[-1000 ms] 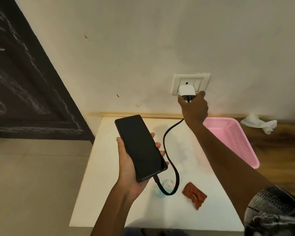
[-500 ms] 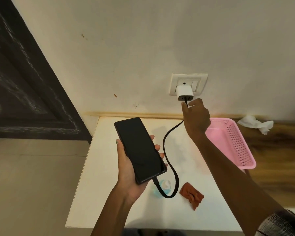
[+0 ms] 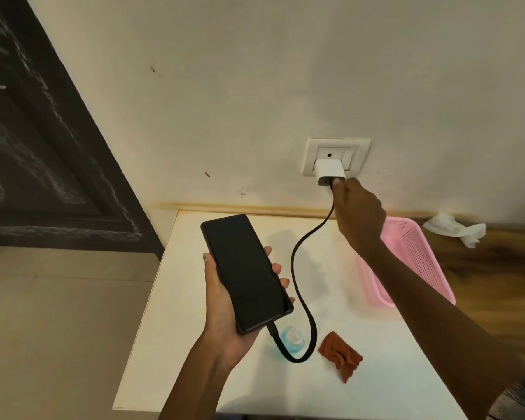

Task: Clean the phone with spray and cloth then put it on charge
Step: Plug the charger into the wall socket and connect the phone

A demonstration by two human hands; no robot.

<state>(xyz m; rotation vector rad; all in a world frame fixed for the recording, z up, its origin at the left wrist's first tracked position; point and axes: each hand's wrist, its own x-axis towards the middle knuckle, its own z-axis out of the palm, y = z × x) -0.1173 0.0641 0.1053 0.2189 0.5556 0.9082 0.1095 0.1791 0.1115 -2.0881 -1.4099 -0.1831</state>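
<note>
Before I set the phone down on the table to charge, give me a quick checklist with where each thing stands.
1. Cable in phone: ok.
2. Adapter in wall socket: ok.
3. Cable seated in adapter: cannot tell, right hand covers it.
4. Screen showing charge: not ok, dark.
5. Left hand grip secure: ok.
6. Bare table spot, away from spray bottle and cloth: ok.
</note>
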